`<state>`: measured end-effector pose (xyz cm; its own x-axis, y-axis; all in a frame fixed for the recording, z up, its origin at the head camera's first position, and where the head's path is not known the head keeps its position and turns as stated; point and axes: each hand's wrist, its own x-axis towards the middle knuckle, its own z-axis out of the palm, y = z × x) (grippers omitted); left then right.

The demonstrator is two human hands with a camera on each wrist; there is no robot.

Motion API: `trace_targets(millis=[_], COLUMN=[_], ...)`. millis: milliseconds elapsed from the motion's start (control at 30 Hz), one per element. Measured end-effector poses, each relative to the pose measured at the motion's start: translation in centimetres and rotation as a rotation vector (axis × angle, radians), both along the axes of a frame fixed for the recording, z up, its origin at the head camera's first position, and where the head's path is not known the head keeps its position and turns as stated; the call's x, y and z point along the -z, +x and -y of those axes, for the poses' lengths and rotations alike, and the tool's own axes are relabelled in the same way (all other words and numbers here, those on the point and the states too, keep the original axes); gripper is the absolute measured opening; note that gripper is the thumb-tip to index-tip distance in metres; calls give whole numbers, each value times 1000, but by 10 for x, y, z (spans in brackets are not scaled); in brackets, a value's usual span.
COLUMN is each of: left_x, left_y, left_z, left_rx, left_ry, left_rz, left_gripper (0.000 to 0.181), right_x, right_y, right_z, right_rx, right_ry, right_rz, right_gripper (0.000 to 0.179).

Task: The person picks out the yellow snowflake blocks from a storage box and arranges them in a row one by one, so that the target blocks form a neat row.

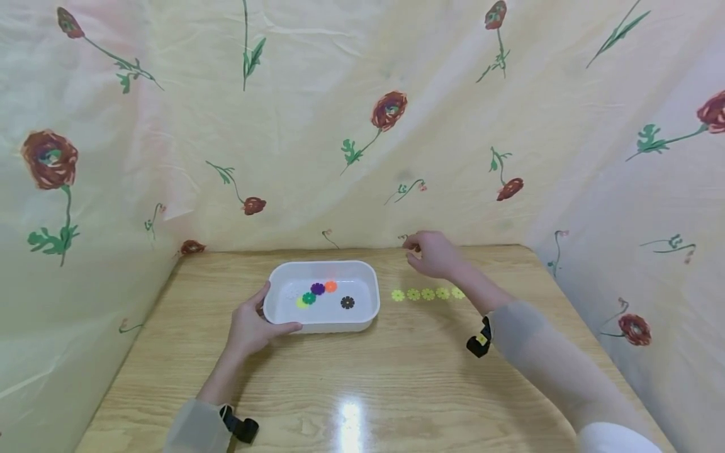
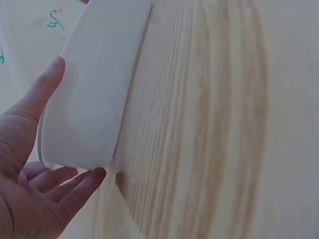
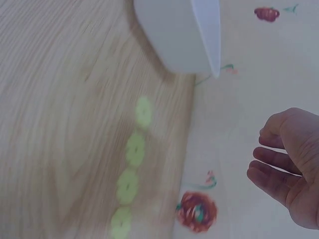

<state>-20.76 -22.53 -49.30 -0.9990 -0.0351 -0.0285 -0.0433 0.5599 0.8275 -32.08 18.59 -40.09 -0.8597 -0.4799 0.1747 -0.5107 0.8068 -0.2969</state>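
My left hand grips a white plastic tub by its left end, thumb along the front side and fingers around the end. In the left wrist view the fingers curl at the tub's lower edge. Inside lie small flower-shaped pieces: a black one apart from a cluster of orange, purple, green and yellow. To the right, a row of yellow-green flower pieces lies on the table. Beyond this row, my right hand hovers, fingers loosely curled, nothing visible in it.
The wooden table reaches back to a flower-printed cloth, which also hangs along both sides. Each forearm wears a small black camera mount, one on the left and one on the right.
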Motion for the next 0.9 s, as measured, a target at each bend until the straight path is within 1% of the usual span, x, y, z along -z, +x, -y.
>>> trace_targets(millis=[100, 267, 467, 767, 900], left_x=[1, 1, 1, 0, 0], left_y=[-1, -1, -1, -1, 0], left_z=[0, 0, -1, -1, 0], left_rx=[-2, -9, -9, -8, -10], left_ry=[2, 6, 4, 6, 18], left_rz=[1, 1, 6, 9, 15], left_gripper=[122, 121, 119, 119, 119], right_x=[-3, -1, 0, 6, 8], right_y=[-1, -5, -7, -10, -10], right_z=[16, 39, 64, 93, 104], right_rx=[-15, -55, -99, -83, -105], right_ry=[10, 6, -10, 26, 24], right_rz=[3, -4, 7, 37, 54], right_gripper=[21, 21, 23, 23, 26])
